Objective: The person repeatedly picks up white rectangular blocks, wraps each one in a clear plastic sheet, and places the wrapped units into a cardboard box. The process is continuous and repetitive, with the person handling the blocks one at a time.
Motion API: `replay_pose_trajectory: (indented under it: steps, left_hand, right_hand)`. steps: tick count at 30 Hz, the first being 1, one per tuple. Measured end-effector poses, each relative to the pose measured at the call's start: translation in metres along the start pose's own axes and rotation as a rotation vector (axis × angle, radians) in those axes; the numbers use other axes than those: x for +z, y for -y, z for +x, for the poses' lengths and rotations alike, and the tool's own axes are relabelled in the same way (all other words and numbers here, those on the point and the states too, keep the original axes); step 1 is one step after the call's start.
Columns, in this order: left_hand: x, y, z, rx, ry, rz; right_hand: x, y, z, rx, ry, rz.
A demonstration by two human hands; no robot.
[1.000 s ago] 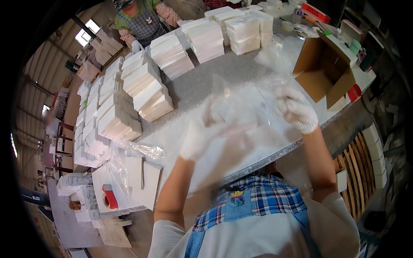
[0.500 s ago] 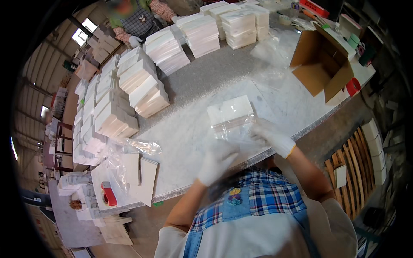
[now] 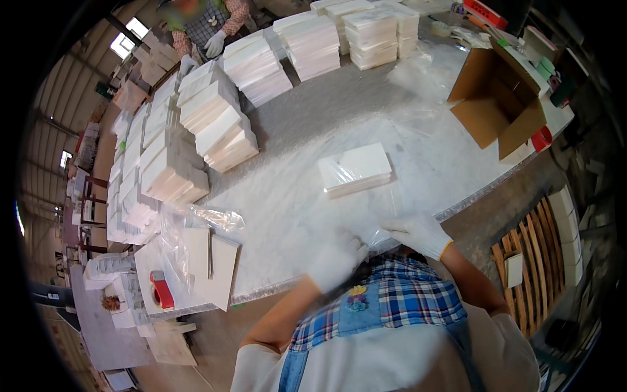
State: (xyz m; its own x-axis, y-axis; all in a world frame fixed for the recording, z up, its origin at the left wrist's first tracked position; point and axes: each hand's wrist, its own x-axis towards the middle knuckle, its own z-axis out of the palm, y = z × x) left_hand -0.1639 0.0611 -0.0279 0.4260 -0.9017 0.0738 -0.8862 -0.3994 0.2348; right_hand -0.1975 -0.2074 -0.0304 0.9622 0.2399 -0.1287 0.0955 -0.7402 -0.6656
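Handling clear film [image 3: 377,239] looks like the step; I'd use light, even tension from both sides, since a sharp tug could skew the stack [image 3: 356,168] if they're joined. Stack sits on the table [image 3: 281,219], ahead of both hands, touched by neither. Left hand [image 3: 336,259] is at the near edge, fingers curled toward the right; blurred, can't tell if it's clamped. Right hand [image 3: 419,236] is back-up, fingers close together, pointing left; can't confirm a pinch. Forearms angle inward, hands apart.
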Motion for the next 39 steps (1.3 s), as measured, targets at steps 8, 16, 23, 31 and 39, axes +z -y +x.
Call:
replay_pose_trajectory:
  steps: [8, 16, 23, 31, 39]
  left_hand:
    - [-0.063, 0.081, -0.017, -0.395, -0.242, -0.386]
    - [-0.190, 0.322, -0.026, -0.980, -0.218, 0.514]
    - [-0.212, 0.402, -0.052, -1.088, 0.086, 0.034]
    - [-0.198, 0.416, -0.075, -1.017, -0.099, -0.021]
    - [-0.200, 0.378, -0.067, -1.038, -0.194, -0.062]
  right_hand:
    - [-0.005, 0.013, 0.004, 0.030, 0.067, -0.011]
    - [-0.002, 0.008, 0.006, 0.048, 0.082, -0.005]
    - [-0.002, 0.008, 0.008, 0.072, 0.097, -0.026]
    - [-0.008, 0.010, 0.010, 0.060, 0.115, 0.030]
    - [-0.006, 0.016, 0.008, 0.057, 0.070, 0.045]
